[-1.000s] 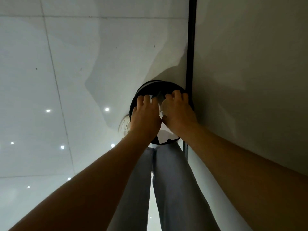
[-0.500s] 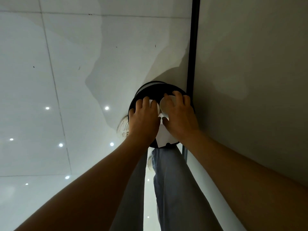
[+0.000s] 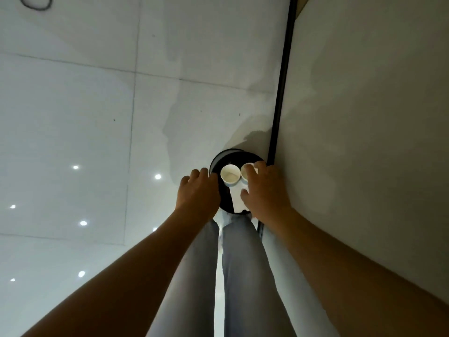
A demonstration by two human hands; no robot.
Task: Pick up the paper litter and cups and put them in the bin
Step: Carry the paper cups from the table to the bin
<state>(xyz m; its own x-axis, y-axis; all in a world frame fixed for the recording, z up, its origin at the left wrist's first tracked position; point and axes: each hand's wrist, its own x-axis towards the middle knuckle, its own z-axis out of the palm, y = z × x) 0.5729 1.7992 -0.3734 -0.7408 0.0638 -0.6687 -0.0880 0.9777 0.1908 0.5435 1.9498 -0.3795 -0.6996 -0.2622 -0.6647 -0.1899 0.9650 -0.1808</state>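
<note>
A person stands over a round black bin (image 3: 220,164) set on a glossy tiled floor (image 3: 97,117) against a grey wall (image 3: 364,117), both bare forearms reaching down past legs in pale trousers (image 3: 243,276). Nearest the camera, the left hand (image 3: 198,194) sits at the bin's left rim, fingers curled loosely; it appears to hold nothing, though the underside of the hand is hidden and contact with the rim cannot be confirmed. The right hand (image 3: 266,193) is over the bin's right side, fingers curled around the second cup (image 3: 245,173), thumb resting on a white sheet of paper (image 3: 237,201) that lies in the bin's mouth. Just beyond the left hand, the first cup (image 3: 229,176) sits upright and empty-looking, touching its neighbour. The count: two white paper cups, at least one piece of paper, one bin, two hands. The step in hand looks like the drop itself, the litter already carried to the bin and being let go. The next move likely calls for the right hand to release its cup so that it falls clear inside without tipping over the rim. Farther off, ceiling lights reflect in the tiles, and a dark strip (image 3: 281,81) runs along the foot of the wall.
</note>
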